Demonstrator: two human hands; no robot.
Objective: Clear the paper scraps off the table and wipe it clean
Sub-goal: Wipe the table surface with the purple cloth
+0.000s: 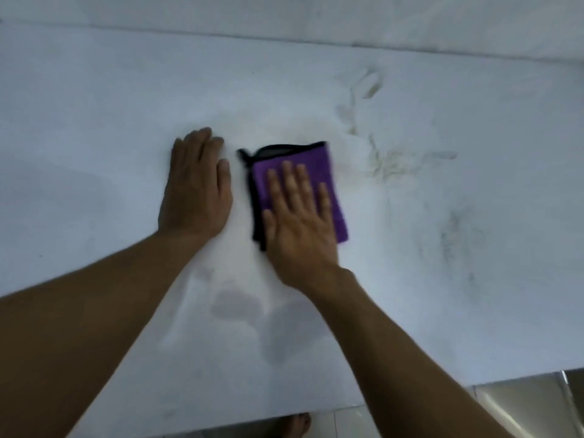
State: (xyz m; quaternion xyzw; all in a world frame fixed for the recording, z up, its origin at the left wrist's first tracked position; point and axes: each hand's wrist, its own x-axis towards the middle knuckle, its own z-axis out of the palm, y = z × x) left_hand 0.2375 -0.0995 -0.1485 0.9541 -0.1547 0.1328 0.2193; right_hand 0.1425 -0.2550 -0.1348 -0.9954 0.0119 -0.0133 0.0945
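A folded purple cloth (336,200) with a black edge lies on the white marble table (94,121) near its middle. My right hand (300,219) presses flat on the cloth with straight, spread fingers. My left hand (196,184) rests flat on the bare table just left of the cloth, not touching it. I see no paper scraps on the table.
Grey and yellowish veins or smears (388,162) mark the table to the right of the cloth. The table's near edge (221,422) runs along the bottom, with a bare foot (297,425) and tiled floor (521,403) below. A white wall (284,11) backs the table.
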